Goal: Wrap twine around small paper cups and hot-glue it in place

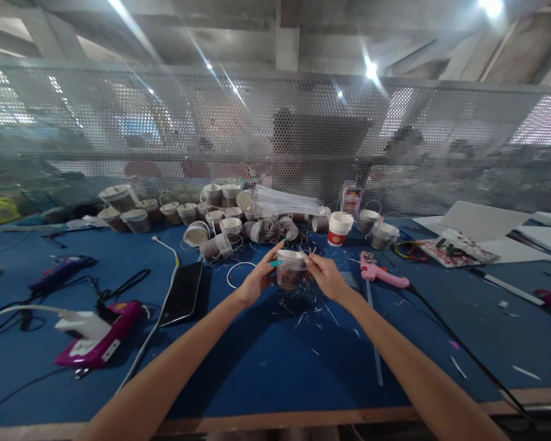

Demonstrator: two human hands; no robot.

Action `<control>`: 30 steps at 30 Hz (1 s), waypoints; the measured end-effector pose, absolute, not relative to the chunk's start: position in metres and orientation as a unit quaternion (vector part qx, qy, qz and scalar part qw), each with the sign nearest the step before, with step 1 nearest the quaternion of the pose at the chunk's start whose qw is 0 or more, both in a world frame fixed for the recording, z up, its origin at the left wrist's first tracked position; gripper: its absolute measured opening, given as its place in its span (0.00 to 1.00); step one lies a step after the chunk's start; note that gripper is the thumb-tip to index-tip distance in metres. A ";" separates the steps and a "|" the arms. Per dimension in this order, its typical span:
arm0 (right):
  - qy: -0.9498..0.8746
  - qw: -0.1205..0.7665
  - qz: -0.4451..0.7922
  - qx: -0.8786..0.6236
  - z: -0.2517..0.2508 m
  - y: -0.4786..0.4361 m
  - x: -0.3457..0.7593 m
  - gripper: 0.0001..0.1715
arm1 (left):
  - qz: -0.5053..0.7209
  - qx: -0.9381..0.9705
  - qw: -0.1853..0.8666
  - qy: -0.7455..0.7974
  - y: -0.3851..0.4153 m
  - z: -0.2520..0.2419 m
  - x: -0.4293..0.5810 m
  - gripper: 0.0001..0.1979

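Observation:
Between my two hands, just above the blue tabletop, is a small cup (289,275) with a white rim and a brownish wrapped side. My left hand (258,277) grips its left side, with thumb and a finger at the wall. On the right, my right hand (322,273) pinches the cup near its rim. Thin pale scraps (298,318) lie on the table beneath it. A pink glue gun (383,272) rests to the right of my right hand, beside a clear glue stick (375,343). Left of the cup lies a white ring (232,274).
Many similar wrapped cups (135,219) crowd the back of the table, some tipped over. White-and-red paper cups (339,229) stand behind my right hand. A phone (182,293), a purple power strip (101,343) and cables lie left. White sheets (482,222) are at the right.

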State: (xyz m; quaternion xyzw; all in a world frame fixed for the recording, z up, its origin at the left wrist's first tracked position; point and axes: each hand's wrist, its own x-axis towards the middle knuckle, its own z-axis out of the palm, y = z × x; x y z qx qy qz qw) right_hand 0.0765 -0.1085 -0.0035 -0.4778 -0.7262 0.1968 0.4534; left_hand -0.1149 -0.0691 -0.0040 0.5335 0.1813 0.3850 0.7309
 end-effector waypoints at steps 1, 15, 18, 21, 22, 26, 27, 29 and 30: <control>-0.727 0.452 0.194 -0.478 -0.004 -0.108 0.076 0.21 | 0.386 0.535 0.727 0.186 -0.069 -0.004 -0.115 0.29; -0.718 0.451 0.202 -0.490 -0.007 -0.106 0.077 0.22 | 0.378 0.526 0.738 0.191 -0.067 -0.006 -0.114 0.27; -0.711 0.455 0.208 -0.494 -0.009 -0.105 0.078 0.23 | 0.366 0.507 0.757 0.188 -0.066 -0.006 -0.114 0.29; -0.708 0.459 0.210 -0.494 -0.010 -0.105 0.078 0.23 | 0.369 0.502 0.759 0.189 -0.066 -0.005 -0.114 0.31; -0.708 0.461 0.210 -0.493 -0.010 -0.105 0.078 0.22 | 0.371 0.506 0.755 0.191 -0.067 -0.005 -0.113 0.31; -0.705 0.469 0.211 -0.489 -0.010 -0.105 0.077 0.23 | 0.373 0.512 0.746 0.205 -0.069 -0.001 -0.113 0.31; -0.703 0.470 0.213 -0.489 -0.010 -0.105 0.077 0.23 | 0.371 0.511 0.748 0.206 -0.069 -0.001 -0.113 0.31; -0.700 0.472 0.217 -0.490 -0.009 -0.105 0.076 0.24 | 0.371 0.503 0.753 0.205 -0.068 -0.001 -0.114 0.31; -0.698 0.473 0.219 -0.491 -0.009 -0.105 0.076 0.24 | 0.371 0.498 0.758 0.202 -0.067 -0.002 -0.114 0.31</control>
